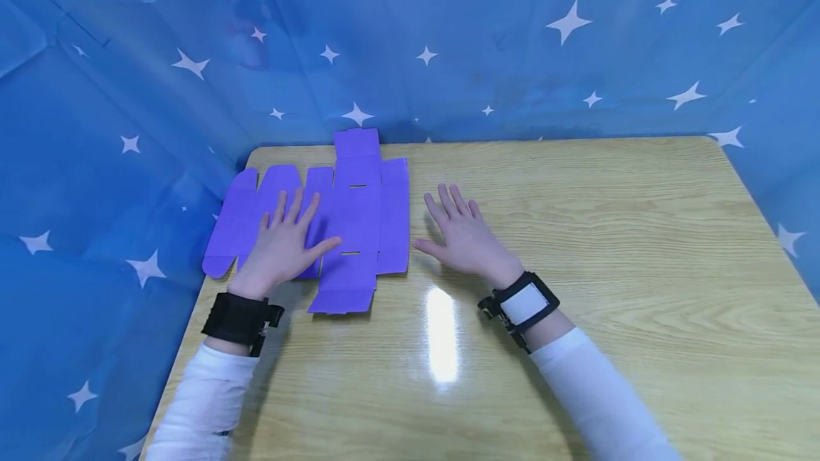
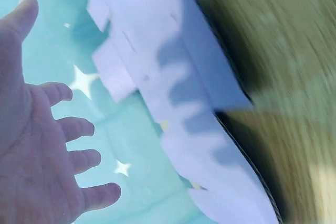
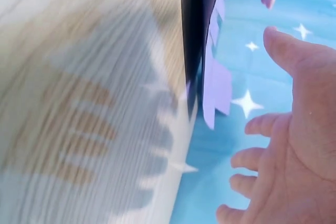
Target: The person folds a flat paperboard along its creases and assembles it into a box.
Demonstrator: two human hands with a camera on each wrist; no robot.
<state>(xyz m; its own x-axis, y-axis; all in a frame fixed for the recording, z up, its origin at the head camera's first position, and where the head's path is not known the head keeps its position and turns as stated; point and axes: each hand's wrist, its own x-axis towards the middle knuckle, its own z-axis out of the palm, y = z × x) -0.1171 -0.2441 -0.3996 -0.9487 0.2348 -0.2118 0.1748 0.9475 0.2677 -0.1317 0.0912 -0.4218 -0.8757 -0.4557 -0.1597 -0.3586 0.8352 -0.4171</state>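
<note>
A purple cardboard box blank (image 1: 355, 219), unfolded with flaps and small slots, lies flat at the left of the table. My left hand (image 1: 282, 247) is spread over its left half, palm down, and hides part of the flaps. In the left wrist view that hand (image 2: 47, 145) has its fingers apart and casts a finger shadow on the blank (image 2: 157, 66). My right hand (image 1: 464, 237) is spread just right of the blank's right edge, above bare wood, holding nothing. In the right wrist view the right hand (image 3: 294, 145) shows straight, parted fingers, with the blank (image 3: 215, 87) seen edge-on.
The wood-grain table (image 1: 608, 247) extends far to the right. A blue cloth with white stars (image 1: 512, 41) hangs behind it and along both sides. A bright light reflection (image 1: 442, 333) shows on the tabletop between the forearms. Both wrists wear black straps (image 1: 237, 319).
</note>
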